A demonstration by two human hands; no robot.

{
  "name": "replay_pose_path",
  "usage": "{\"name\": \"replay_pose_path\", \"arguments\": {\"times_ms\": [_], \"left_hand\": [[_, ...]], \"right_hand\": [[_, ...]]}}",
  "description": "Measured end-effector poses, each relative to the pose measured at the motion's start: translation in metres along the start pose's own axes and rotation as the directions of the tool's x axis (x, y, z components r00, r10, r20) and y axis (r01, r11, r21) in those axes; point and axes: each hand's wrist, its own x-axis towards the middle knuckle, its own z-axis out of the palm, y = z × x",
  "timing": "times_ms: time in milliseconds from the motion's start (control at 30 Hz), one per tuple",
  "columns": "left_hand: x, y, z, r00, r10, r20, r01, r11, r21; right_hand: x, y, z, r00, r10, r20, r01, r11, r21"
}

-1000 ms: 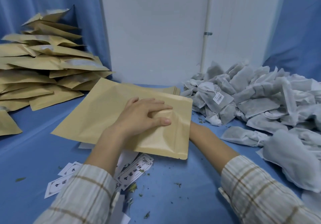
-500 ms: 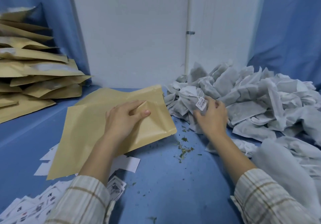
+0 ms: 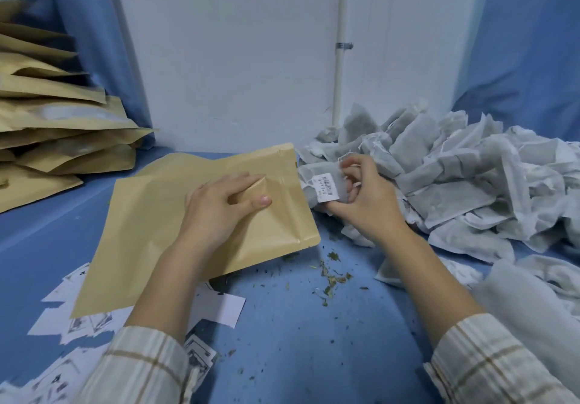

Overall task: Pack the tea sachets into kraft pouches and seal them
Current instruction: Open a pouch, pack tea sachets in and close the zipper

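Since 0.5 s ago the right hand (image 3: 367, 203) has lifted a tea sachet (image 3: 323, 188) w/ barcode tag off the sachet pile (image 3: 470, 181) and brought it to the kraft pouch (image 3: 188, 215) mouth, fingers curled round it. Left hand (image 3: 222, 206) pinches the pouch's top layer, thumb on top, fingers tucked under, pouch flat on the blue table (image 3: 298, 325), stack of filled pouches (image 3: 56, 127) far left. Risk imo: mouth barely gaping, so sachet could snag on the lip or shed more tea crumbs (image 3: 329, 275)
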Motion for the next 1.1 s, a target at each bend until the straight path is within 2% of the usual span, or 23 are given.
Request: {"name": "replay_pose_path", "arguments": {"times_ms": [133, 200, 267, 333, 367, 400, 433, 467, 500, 533, 567, 633, 733, 833, 933, 1033, 1100], "left_hand": [[-0.002, 0.007, 0.0, 0.998, 0.055, 0.043, -0.054, 0.998, -0.011], [-0.001, 0.009, -0.001, 0.993, 0.086, 0.076, -0.085, 0.996, -0.016], [-0.001, 0.009, -0.001, 0.99, 0.09, 0.112, -0.086, 0.995, -0.043], [0.0, 0.006, 0.001, 0.986, 0.081, 0.146, -0.076, 0.996, -0.036], [0.0, 0.004, 0.001, 0.987, 0.065, 0.149, -0.061, 0.998, -0.033], [0.0, 0.002, 0.002, 0.99, 0.041, 0.133, -0.036, 0.999, -0.034], [0.0, 0.0, 0.001, 0.995, 0.011, 0.102, -0.008, 0.999, -0.032], [0.001, -0.003, 0.0, 0.998, -0.018, 0.065, 0.019, 1.0, -0.02], [0.003, -0.007, -0.001, 0.999, -0.039, 0.032, 0.039, 0.999, 0.007], [0.004, -0.01, -0.002, 0.998, -0.055, 0.006, 0.054, 0.997, 0.047], [0.005, -0.012, -0.003, 0.998, -0.064, -0.011, 0.065, 0.994, 0.083], [0.006, -0.014, -0.004, 0.997, -0.077, -0.015, 0.078, 0.992, 0.097], [0.005, -0.016, -0.002, 0.996, -0.09, 0.016, 0.089, 0.994, 0.07], [0.006, -0.019, -0.002, 0.995, -0.101, 0.02, 0.099, 0.992, 0.073], [0.006, -0.021, -0.004, 0.993, -0.113, 0.015, 0.112, 0.992, 0.056], [0.005, -0.021, -0.005, 0.993, -0.114, 0.009, 0.113, 0.992, 0.046], [0.005, -0.021, -0.004, 0.993, -0.117, 0.016, 0.116, 0.992, 0.046]], "right_hand": [[-0.003, -0.026, 0.015, 0.988, -0.071, 0.14, 0.07, 0.997, 0.013], [-0.005, -0.033, 0.017, 0.957, -0.007, 0.29, -0.024, 0.994, 0.103], [-0.009, -0.034, 0.018, 0.872, 0.053, 0.487, -0.167, 0.967, 0.193], [-0.01, -0.031, 0.019, 0.802, 0.063, 0.594, -0.255, 0.936, 0.245], [-0.01, -0.029, 0.021, 0.815, 0.055, 0.577, -0.262, 0.923, 0.283], [-0.01, -0.026, 0.022, 0.865, 0.057, 0.499, -0.247, 0.913, 0.324], [-0.008, -0.02, 0.023, 0.931, 0.089, 0.355, -0.207, 0.928, 0.311], [-0.005, -0.012, 0.023, 0.975, 0.14, 0.17, -0.174, 0.964, 0.203], [-0.003, -0.004, 0.022, 0.983, 0.182, -0.006, -0.182, 0.983, 0.013], [-0.001, 0.005, 0.02, 0.97, 0.215, -0.115, -0.233, 0.955, -0.183], [0.0, 0.014, 0.019, 0.955, 0.259, -0.142, -0.292, 0.896, -0.334], [0.001, 0.026, 0.022, 0.938, 0.339, -0.077, -0.331, 0.804, -0.495], [0.003, 0.028, 0.029, 0.947, 0.322, -0.007, -0.28, 0.811, -0.513], [0.004, 0.027, 0.029, 0.966, 0.244, -0.082, -0.257, 0.894, -0.368], [0.003, 0.023, 0.023, 0.927, 0.276, -0.255, -0.298, 0.953, -0.054], [0.005, 0.018, 0.017, 0.84, 0.406, -0.36, -0.335, 0.91, 0.245], [0.006, 0.017, 0.013, 0.785, 0.497, -0.37, -0.309, 0.832, 0.461]]}}
